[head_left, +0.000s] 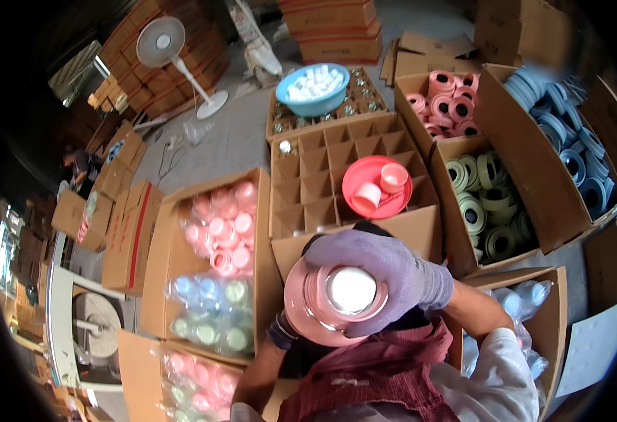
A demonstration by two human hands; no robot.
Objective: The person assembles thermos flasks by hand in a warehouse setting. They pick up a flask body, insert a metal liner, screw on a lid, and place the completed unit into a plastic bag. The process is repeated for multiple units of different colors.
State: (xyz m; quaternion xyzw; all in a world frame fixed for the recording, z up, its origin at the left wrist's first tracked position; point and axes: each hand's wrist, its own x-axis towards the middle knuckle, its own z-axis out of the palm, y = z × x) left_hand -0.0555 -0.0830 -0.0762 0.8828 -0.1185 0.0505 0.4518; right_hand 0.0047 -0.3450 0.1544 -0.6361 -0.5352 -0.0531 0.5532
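In front of my body is a pink, round flask-like container (pixel 298 299) with a raised collar and a bright white round top (pixel 351 290). My right hand (pixel 393 271), in a purple-grey glove, is closed around it, fingers over the far side and thumb along the near side. My left hand (pixel 282 333) reaches the container's left underside; only its dark glove cuff shows and its fingers are hidden. Just beyond stands a divided carton (pixel 315 179), on which a red-pink dish (pixel 354 169) holds two pink cups (pixel 393 178).
Beyond, a blue basin (pixel 287 102) of small white pieces rests on another divided carton. Open cartons hold pink rings (pixel 461 109), green rings (pixel 495 176) and blue rings (pixel 573 165). At left, a carton holds pink cups (pixel 241 224) and bagged parts. A fan (pixel 161 42) stands farther off.
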